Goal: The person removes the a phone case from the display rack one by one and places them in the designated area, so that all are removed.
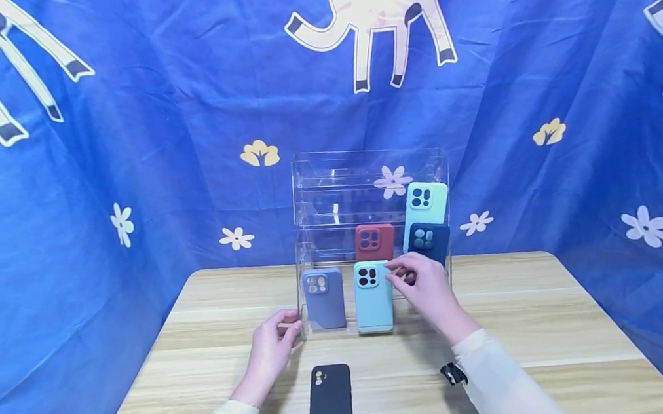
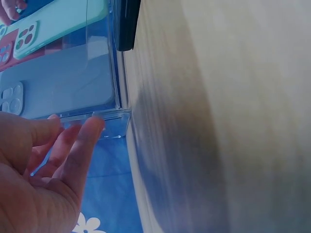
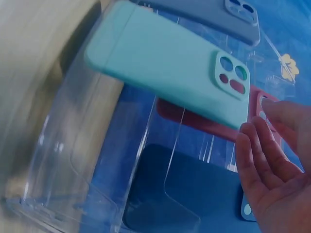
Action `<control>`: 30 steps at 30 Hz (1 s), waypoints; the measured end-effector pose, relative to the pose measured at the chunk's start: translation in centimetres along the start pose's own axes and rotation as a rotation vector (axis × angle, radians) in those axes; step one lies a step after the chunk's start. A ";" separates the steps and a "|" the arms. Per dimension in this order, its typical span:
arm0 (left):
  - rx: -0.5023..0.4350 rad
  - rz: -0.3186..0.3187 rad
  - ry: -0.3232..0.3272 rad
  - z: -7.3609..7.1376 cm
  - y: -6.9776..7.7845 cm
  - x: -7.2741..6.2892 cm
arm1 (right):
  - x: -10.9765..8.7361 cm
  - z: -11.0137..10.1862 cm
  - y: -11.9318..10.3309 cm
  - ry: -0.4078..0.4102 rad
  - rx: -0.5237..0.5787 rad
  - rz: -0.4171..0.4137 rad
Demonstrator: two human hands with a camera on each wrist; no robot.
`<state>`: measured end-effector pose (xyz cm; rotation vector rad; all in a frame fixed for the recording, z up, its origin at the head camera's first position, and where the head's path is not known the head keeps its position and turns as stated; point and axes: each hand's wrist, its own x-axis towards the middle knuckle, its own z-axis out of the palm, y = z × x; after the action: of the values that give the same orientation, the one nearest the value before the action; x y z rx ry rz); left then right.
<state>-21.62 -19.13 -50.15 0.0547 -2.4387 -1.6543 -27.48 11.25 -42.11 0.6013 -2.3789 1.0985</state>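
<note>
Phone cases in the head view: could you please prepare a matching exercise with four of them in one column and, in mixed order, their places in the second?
Column one
1. Black case
2. Lavender case
3. Red case
4. Dark blue case

Column two
A. In the clear stand, partly hidden behind the turquoise case
B. At the right side of the stand, in front of the mint case
C. On the table, outside the stand
D. In the bottom row of the stand, at the left end

Right pairs: 1-C, 2-D, 3-A, 4-B.
</note>
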 end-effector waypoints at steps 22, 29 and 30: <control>0.034 0.019 0.018 0.0 0.2 -0.1 | 0.2 0.7 1.3 0.006 -0.094 -0.071; 0.052 0.006 0.009 0.1 0.3 -0.2 | -0.1 0.8 1.5 0.015 -0.071 -0.047; 0.053 0.004 0.009 0.1 0.3 -0.2 | -0.1 0.8 1.5 0.017 -0.067 -0.045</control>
<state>-21.42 -18.88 -49.97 0.0644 -2.4739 -1.5842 -28.41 11.58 -43.51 0.6165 -2.3653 0.9971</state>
